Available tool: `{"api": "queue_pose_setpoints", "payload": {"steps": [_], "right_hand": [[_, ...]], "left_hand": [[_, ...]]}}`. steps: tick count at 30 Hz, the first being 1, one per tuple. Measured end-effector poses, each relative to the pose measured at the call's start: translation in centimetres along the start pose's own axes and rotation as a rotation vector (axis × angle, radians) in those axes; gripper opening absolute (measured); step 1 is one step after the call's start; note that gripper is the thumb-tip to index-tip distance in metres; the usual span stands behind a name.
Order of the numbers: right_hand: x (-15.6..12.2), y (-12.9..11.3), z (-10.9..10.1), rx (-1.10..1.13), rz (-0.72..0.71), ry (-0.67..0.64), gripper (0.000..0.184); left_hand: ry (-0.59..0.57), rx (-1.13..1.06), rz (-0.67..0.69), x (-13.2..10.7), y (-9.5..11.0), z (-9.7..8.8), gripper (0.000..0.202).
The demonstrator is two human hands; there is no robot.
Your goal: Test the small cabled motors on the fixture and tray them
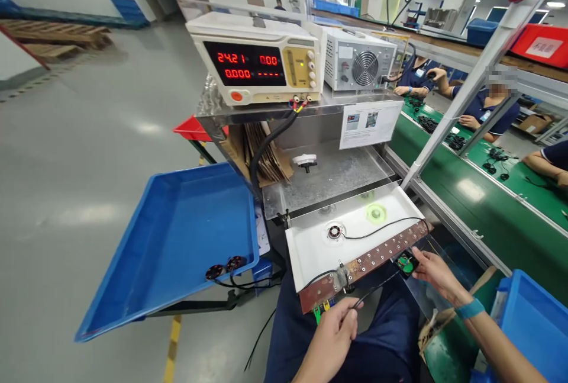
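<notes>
My left hand (333,335) pinches a thin black cable (377,286) just in front of the brown terminal strip (377,257). That cable runs up to a small square black fan (405,262) with a green centre, whose edge my right hand (437,279) grips at the strip's right end. Behind the strip, a small round fan (335,231) lies on the white tray (306,253), its black lead curving to the right. A yellow-green ring (376,213) sits farther back on the tray. Below the strip hang green and yellow clips (323,309), close to my left hand.
A power supply (257,63) showing 24.21 stands on the shelf beside a grey unit (361,62). Two round fans (225,267) lie in the blue tray (177,205) at left. A blue bin (532,324) stands at right. Co-workers sit along the green conveyor (470,187).
</notes>
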State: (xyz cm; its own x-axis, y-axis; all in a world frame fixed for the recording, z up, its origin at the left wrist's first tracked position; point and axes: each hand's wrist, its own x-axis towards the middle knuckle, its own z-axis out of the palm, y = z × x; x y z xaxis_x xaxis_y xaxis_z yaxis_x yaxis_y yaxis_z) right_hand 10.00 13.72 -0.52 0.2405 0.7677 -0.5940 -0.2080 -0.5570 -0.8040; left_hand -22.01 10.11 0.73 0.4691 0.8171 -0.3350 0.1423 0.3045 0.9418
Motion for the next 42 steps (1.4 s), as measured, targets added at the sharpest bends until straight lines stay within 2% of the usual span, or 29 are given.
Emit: {"api": "queue_pose_setpoints", "payload": {"steps": [3,4,6,11,14,16,18,20,21,24,26,28,30,31,34,36,39,42], "right_hand": [[-0.4,0.3,0.5,0.04,-0.032,0.0,0.039],[-0.6,0.1,0.7,0.052,-0.04,-0.001,0.039],[-1.4,-0.6,0.9,0.075,-0.037,-0.033,0.04],[-3.9,-1.8,1.5,0.072,-0.001,-0.091,0.048],[-5.1,-2.1,2.0,-0.001,-0.039,-0.038,0.055],[-5.6,-2.2,2.2,-0.033,-0.093,0.012,0.057],[-6.0,-2.2,2.3,-0.049,-0.128,0.039,0.057],[-6.4,-2.3,2.5,-0.077,-0.141,0.045,0.057],[-6.6,-2.2,2.7,-0.107,-0.161,0.05,0.058],[-7.1,-1.7,3.5,-0.259,-0.246,0.068,0.062],[-7.4,-1.3,4.1,-0.366,-0.273,0.061,0.061],[-7.5,-1.1,4.4,-0.453,-0.28,0.047,0.059],[-7.6,-1.1,4.2,-0.488,-0.3,0.009,0.058],[-7.6,-1.3,4.0,-0.476,-0.289,-0.039,0.058],[-7.6,-1.7,3.3,-0.421,-0.238,-0.176,0.059],[-7.7,-1.9,3.2,-0.515,-0.326,-0.131,0.057],[-7.9,-2.0,3.5,-0.767,-0.567,0.005,0.051],[-7.9,-2.1,3.9,-0.863,-0.597,0.015,0.046]], "left_hand": [[0.129,0.211,0.076,0.7,1.6,0.4,0.047],[0.136,0.225,0.088,1.3,2.1,0.7,0.046],[0.076,0.149,0.066,2.7,2.7,1.6,0.052],[-0.322,-0.417,-0.103,6.6,3.0,2.2,0.07],[-0.694,-0.662,-0.046,7.6,2.7,1.6,0.084],[-0.941,-0.738,-0.014,7.5,2.2,1.4,0.104],[-1.045,-0.865,-0.018,7.0,1.5,1.5,0.115],[-1.001,-1.039,-0.054,6.4,1.1,2.4,0.12],[-0.957,-1.095,-0.1,6.1,1.0,3.1,0.117],[-0.839,-1.1,-0.284,5.6,1.1,6.1,0.089],[-0.684,-1.041,-0.357,5.6,1.3,8.3,0.071],[-0.466,-0.99,-0.347,5.7,1.4,10.0,0.058],[-0.304,-0.953,-0.303,5.9,1.5,10.8,0.052],[-0.271,-0.934,-0.282,5.9,1.4,10.8,0.053],[-0.265,-0.844,-0.234,5.9,1.3,10.4,0.064],[-0.238,-0.752,-0.2,5.8,1.1,10.1,0.068],[-0.207,-0.645,-0.162,5.8,0.8,10.0,0.066],[-0.208,-0.593,-0.135,5.7,0.5,10.3,0.062]]}}
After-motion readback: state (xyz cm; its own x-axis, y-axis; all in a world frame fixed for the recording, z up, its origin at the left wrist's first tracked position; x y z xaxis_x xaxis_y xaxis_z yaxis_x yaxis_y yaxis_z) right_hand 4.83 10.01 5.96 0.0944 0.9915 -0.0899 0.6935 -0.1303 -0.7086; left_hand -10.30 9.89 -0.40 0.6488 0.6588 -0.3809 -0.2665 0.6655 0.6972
